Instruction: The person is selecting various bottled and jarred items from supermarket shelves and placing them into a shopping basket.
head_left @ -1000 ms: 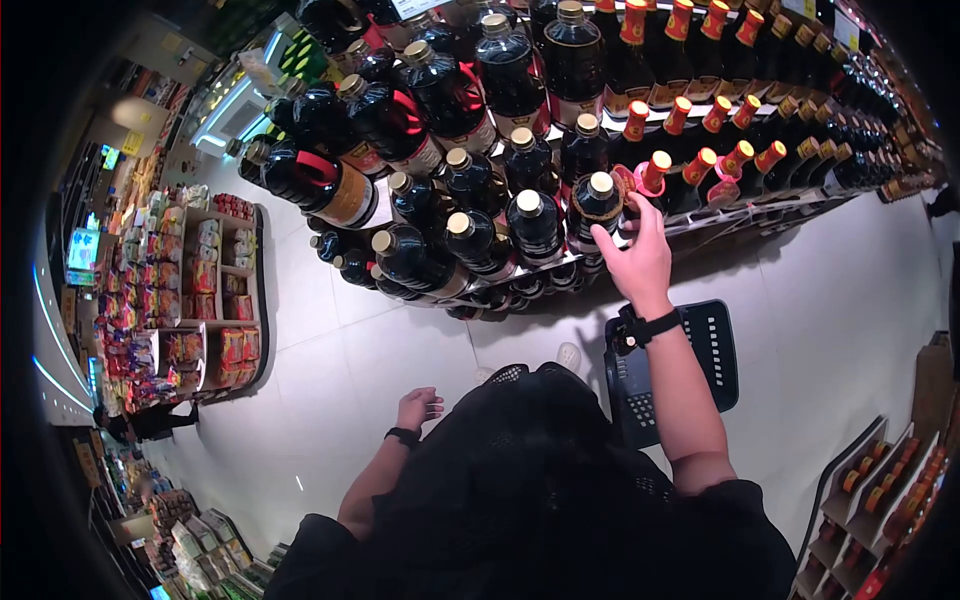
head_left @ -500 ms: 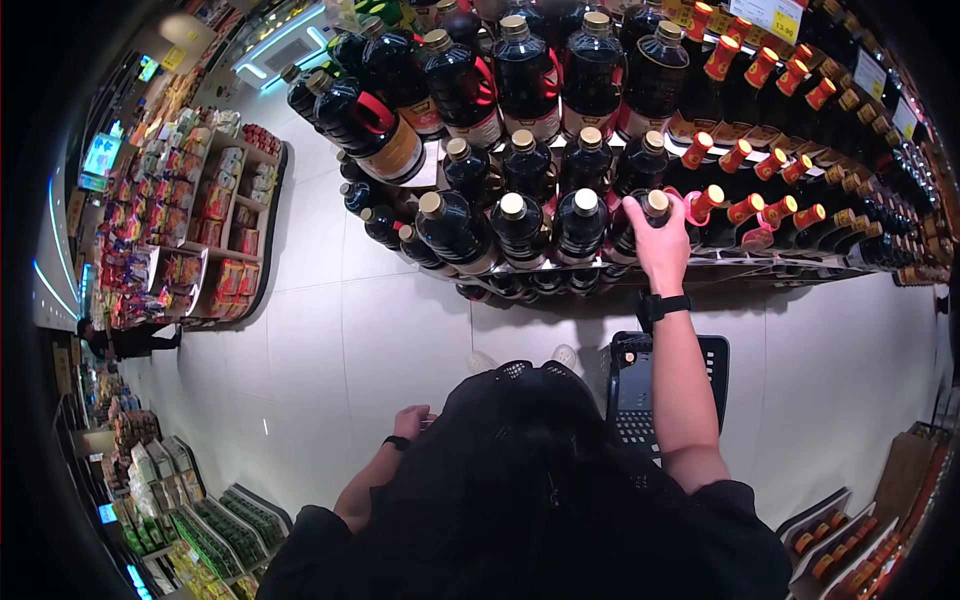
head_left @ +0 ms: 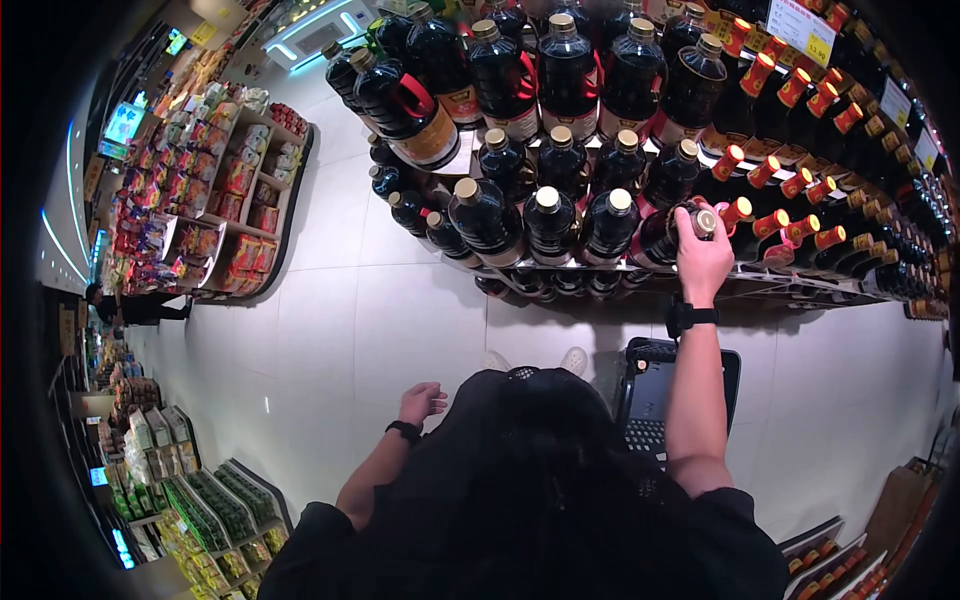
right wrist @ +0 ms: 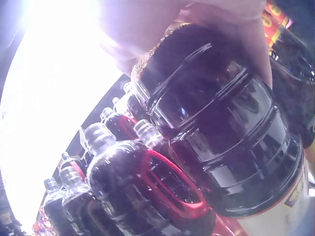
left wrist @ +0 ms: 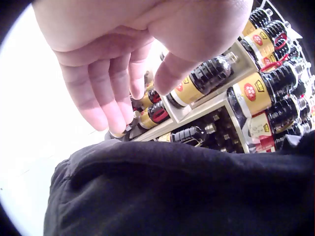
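Note:
In the head view my right hand [head_left: 705, 262] grips the upper part of a bottle of dark sauce [head_left: 655, 240] at the front edge of the shelf. The bottle leans to the right, its gold cap showing between thumb and fingers. From the right wrist, its ribbed dark body [right wrist: 216, 118] fills the view, with a pale label low down. My left hand [head_left: 424, 401] hangs by my side, holding nothing; its fingers are loosely extended in the left wrist view. Similar gold-capped bottles [head_left: 610, 230] stand close to the left, and red-capped bottles [head_left: 770, 222] to the right.
A black shopping basket [head_left: 736, 375] stands on the floor under my right forearm. Larger bottles with red handles [head_left: 497, 80] fill the shelf tier behind. A snack display [head_left: 215, 210] is across the aisle at left, with a person [head_left: 140, 306] near it.
My right hand was reaching with spread fingers beside the upright bottle; it has closed around its top, and the bottle now tilts right. The head view has shifted. The left hand still hangs.

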Available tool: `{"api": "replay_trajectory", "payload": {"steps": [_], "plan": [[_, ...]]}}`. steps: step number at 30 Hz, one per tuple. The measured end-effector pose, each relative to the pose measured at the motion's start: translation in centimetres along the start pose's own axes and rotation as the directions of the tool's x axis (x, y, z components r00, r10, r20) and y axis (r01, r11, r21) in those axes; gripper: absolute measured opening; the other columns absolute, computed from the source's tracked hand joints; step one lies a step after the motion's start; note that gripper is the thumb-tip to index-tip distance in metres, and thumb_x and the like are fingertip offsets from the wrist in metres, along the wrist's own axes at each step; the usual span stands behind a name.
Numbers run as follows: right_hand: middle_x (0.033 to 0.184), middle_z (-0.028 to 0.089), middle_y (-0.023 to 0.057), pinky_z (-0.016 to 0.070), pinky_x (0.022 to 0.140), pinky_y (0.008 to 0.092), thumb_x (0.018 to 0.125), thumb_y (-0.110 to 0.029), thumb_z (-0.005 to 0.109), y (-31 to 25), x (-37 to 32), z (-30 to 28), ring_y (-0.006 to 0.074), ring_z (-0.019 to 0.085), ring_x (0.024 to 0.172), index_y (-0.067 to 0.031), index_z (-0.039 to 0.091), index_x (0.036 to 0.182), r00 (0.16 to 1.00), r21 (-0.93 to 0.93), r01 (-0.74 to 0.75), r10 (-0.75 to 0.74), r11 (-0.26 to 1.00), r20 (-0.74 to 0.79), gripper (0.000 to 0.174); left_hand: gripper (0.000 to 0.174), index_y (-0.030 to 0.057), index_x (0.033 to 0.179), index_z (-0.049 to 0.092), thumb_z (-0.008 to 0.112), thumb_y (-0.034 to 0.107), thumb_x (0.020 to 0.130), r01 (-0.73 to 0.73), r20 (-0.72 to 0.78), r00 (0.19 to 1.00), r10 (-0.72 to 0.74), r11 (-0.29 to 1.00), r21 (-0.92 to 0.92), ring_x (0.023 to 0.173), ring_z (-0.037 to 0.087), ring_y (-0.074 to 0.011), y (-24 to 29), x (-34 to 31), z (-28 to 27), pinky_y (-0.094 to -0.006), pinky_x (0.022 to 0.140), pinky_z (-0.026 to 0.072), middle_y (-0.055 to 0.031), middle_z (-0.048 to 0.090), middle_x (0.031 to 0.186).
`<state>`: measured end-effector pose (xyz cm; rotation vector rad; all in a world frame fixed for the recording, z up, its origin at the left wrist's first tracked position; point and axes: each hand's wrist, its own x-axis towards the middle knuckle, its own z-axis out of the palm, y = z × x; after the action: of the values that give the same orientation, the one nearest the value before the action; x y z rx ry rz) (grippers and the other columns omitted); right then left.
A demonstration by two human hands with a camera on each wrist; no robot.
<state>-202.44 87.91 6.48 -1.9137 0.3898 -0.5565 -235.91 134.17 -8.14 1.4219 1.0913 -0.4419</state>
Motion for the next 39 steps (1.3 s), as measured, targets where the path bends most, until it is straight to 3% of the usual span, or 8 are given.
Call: {"api": "replay_trajectory", "payload": {"steps": [8,14,17,26,28,33,36,39], "plan": [[0.106,0.07,0.0063,0.0515,0.087,0.0269,0.09,-0.012,0.074,-4.1,-5.0,-8.3,0.0111,0.064,0.092,0.005,0.066,0.123,0.993,0.384,0.093,-0.055,0.919,-0.109,0.038,0.031,-0.0026,0.124,0.062,0.061,0.014,0.097,-0.297,0.307,0.923,0.229,0.935,0.193,0.08,0.069,-0.0154,6.7,2.5,2.0,-0.0277,0.072,0.0557,-0.0106,0.072,0.097],[0.116,0.066,0.0137,0.0539,0.093,0.0344,0.097,-0.03,0.054,-7.3,-12.3,-13.0,0.0223,0.066,0.103,0.0056,0.056,0.133,0.988,0.572,-0.092,0.145,0.815,-0.047,0.051,0.031,-0.0009,0.126,0.061,0.06,0.017,0.101,-0.641,0.637,0.619,0.459,0.764,0.072,0.088,0.07,-0.0162,15.0,0.3,7.2,-0.0296,0.081,0.0564,-0.0089,0.073,0.102],[0.118,0.066,0.014,0.0522,0.097,0.0375,0.099,-0.036,0.047,-8.1,-16.6,-13.3,0.0238,0.065,0.107,0.0041,0.056,0.134,0.983,0.657,-0.147,0.185,0.74,0.011,0.055,0.032,0.0003,0.13,0.059,0.058,0.017,0.103,-0.557,0.76,0.492,0.425,0.824,-0.1,0.093,0.069,-0.017,18.2,-2.0,9.3,-0.0316,0.085,0.0567,-0.0103,0.071,0.109],[0.117,0.07,0.0132,0.0538,0.097,0.0382,0.101,-0.042,0.044,-10.3,-27.3,-12.2,0.0241,0.067,0.107,0.0002,0.062,0.127,0.917,0.801,-0.306,0.387,0.515,0.101,0.053,0.098,0.0091,0.158,0.02,0.076,0.047,0.088,-0.091,0.952,-0.056,0.302,0.948,-0.306,0.133,0.051,-0.0227,19.3,-8.0,11.4,-0.044,0.098,0.0559,-0.0122,0.041,0.152],[0.111,0.072,0.0084,0.0564,0.091,0.0365,0.102,-0.044,0.045,-10.3,-28.3,-12.4,0.0202,0.071,0.1,-0.0035,0.065,0.117,0.86,0.771,-0.416,0.484,0.482,0.162,0.048,0.102,0.0069,0.156,0.026,0.079,0.05,0.081,-0.176,0.986,0.028,0.164,0.972,-0.156,0.139,0.045,-0.0251,19.0,-8.4,10.8,-0.0429,0.114,0.0387,-0.0116,0.044,0.151],[0.108,0.073,0.008,0.0629,0.068,0.0353,0.103,-0.052,0.043,-10.0,-28.9,-12.2,0.0192,0.073,0.095,-0.0081,0.065,0.114,0.734,0.674,-0.643,0.546,0.364,0.405,0.05,0.096,0.0037,0.153,0.029,0.07,0.058,0.085,-0.244,0.998,0.014,-0.055,0.968,0.056,0.101,0.07,-0.0249,18.5,-8.7,8.6,-0.0375,0.076,0.0612,-0.0166,0.062,0.127],[0.108,0.072,0.0065,0.0625,0.067,0.0416,0.1,-0.054,0.049,-11.4,-29.2,-11.7,0.0198,0.073,0.093,-0.0074,0.064,0.117,0.641,0.534,-0.741,0.668,0.407,0.379,0.052,0.073,0.0008,0.146,0.037,0.059,0.049,0.096,-0.198,0.998,0.029,-0.048,0.979,0.053,0.068,0.072,-0.0249,18.2,-8.6,7.5,-0.0329,0.061,0.0632,-0.0189,0.069,0.105],[0.098,0.073,0.0102,0.0604,0.055,0.0344,0.098,-0.058,0.051,-11.7,-29.1,-11.5,0.0202,0.074,0.077,-0.0041,0.065,0.116,0.643,0.388,-0.763,0.67,0.517,0.371,0.059,0.075,0.002,0.143,0.044,0.047,0.061,0.098,0.003,0.99,0.01,-0.142,0.99,0.142,0.066,0.071,-0.0261,17.5,-6.6,6.6,-0.0334,0.056,0.0604,-0.019,0.071,0.098]]}}
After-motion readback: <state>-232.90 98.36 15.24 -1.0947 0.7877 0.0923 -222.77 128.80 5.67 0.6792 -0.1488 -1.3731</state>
